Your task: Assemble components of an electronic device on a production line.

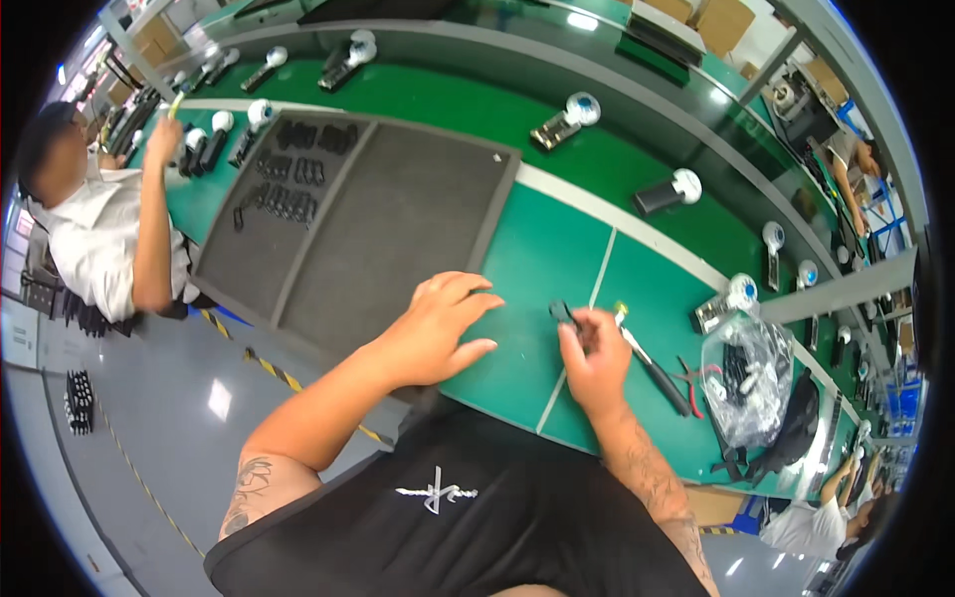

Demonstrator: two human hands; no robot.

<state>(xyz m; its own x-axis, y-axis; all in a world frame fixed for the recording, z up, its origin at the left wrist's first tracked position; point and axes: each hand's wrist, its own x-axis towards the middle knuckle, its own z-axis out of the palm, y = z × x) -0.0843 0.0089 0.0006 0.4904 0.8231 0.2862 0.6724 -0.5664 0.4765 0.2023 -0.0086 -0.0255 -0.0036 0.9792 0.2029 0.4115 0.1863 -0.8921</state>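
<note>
My left hand (438,326) hovers beside the right edge of the dark tray (398,214), its fingers apart and holding nothing. A small black curved part (559,311) sticks out from the fingertips of my right hand (597,366). That hand is closed on the part, and its fingers partly hide it. Right beside it lies a hammer (665,383) with a black handle and a yellowish head. Pliers with red grips (694,396) rest just past the hammer. Several small black parts (286,202) sit in rows in the tray's left section.
A clear plastic bag (746,383) of black and white parts lies at the right of the green bench (527,244). Devices with white round heads (564,121) stand along the green line beyond. A co-worker in a white shirt (104,234) works at the left, an arm raised.
</note>
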